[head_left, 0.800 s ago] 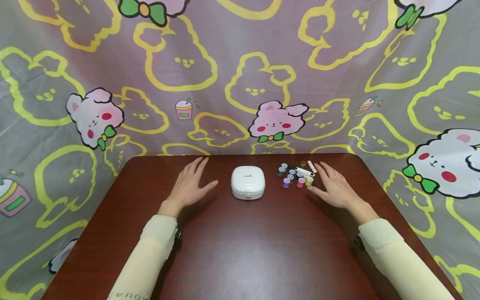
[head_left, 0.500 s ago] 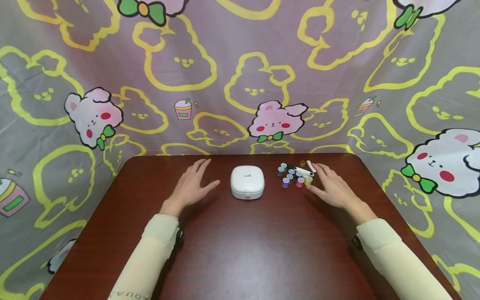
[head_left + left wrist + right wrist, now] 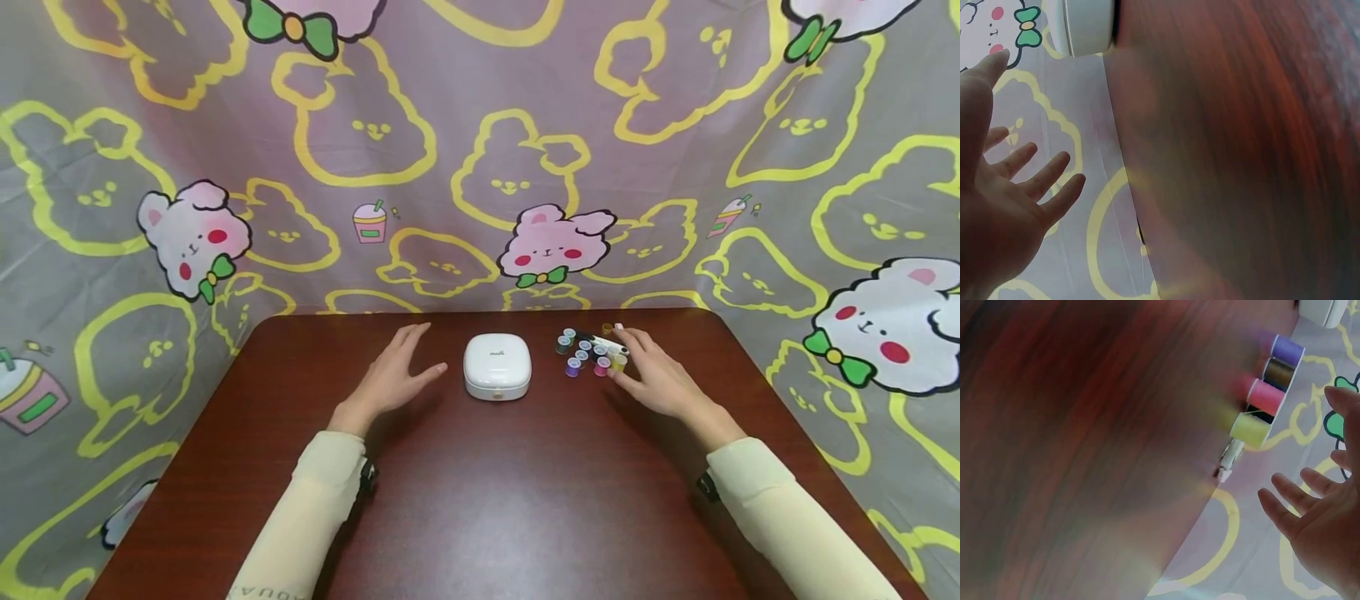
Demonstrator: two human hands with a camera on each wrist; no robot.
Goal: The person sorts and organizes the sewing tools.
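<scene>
A glossy white lidded box (image 3: 497,365) with rounded corners sits closed near the middle of the table. To its left my left hand (image 3: 392,377) hovers, fingers spread, apart from the box and holding nothing. My right hand (image 3: 662,379) is held over the table just right of a cluster of small thread spools, its fingers relaxed and nothing gripped. Among the spools are a purple one (image 3: 1287,349), a pink one (image 3: 1266,397) and a yellow one (image 3: 1250,430). Behind them lies a slim black and white tool (image 3: 604,342), partly hidden by the spools.
The dark red-brown wooden table (image 3: 480,500) reaches back to a patterned cloth curtain (image 3: 450,150), which also hangs at both sides. A small brownish-yellow item (image 3: 607,328) lies at the far edge of the spool cluster.
Both hands have drifted slightly inward, the left toward the white box and the right closer to the spools. The box and spools stay in place.
</scene>
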